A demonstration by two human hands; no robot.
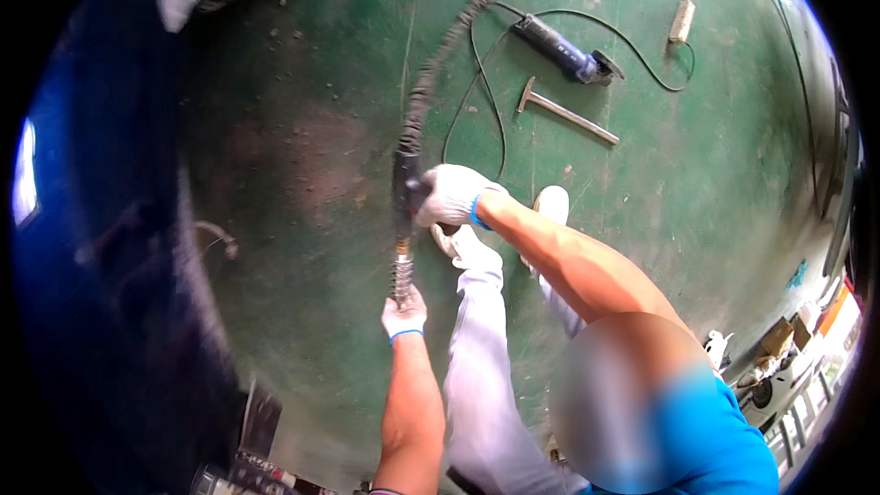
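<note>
A long black hose in a gathered fabric sleeve [424, 96] runs down from the top of the view. It ends in a smooth black section [404, 188], a brass-coloured fitting [402, 247] and a metal coil spring [401, 277]. My left hand [404, 313], in a white glove with a blue cuff, is closed around the spring's lower end. Gloved the same way, my right hand [456, 195] is closed at the side of the smooth black section, its fingers curled and partly hidden. Something small and dark by those fingertips is blurred.
An angle grinder [559, 48] with its cord lies on the green floor [321, 312], beside a metal hammer [570, 115]. Farther right is a pale power strip [681, 21]. A large dark-blue form [101, 247] fills the left side. My shoes [552, 205] stand close to the hose.
</note>
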